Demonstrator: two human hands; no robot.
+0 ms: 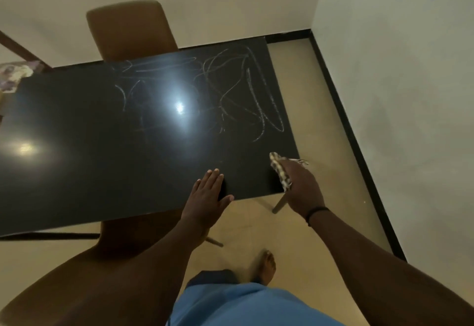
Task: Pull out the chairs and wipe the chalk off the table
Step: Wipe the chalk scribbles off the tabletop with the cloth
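Head view shows one brown chair [84,269] standing clear of the table's near edge, so pulling out looks partly done. At that edge the left hand [207,197] presses flat, fingers straight, on the black table [77,146], while the right hand [300,184] grips one patterned cloth [278,169] at the near right corner. Wiping seems barely begun: chalk scribbles [230,89] cover the far right part, and a second chair [130,30] stands at the far edge.
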